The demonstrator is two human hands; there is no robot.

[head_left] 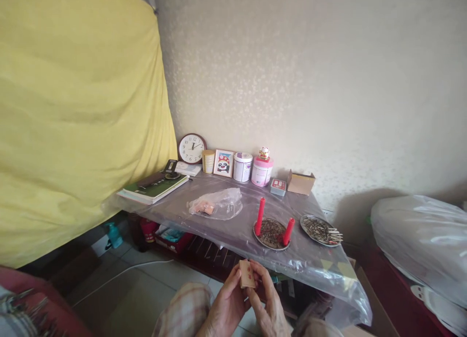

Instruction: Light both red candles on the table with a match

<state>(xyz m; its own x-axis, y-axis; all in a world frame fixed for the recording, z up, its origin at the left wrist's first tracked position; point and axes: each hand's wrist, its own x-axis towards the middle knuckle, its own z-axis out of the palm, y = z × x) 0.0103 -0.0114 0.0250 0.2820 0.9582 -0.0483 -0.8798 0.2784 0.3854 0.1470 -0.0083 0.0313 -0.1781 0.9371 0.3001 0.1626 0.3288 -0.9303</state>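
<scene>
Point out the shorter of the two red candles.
The right-hand candle. It is plainly shorter than the left-hand candle, which shares its plate and rises well above it.

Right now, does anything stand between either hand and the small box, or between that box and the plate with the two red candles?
Nothing visible separates them: the left hand and right hand both hold the small box. Toward the plate, only the table's plastic-covered front edge shows between.
</scene>
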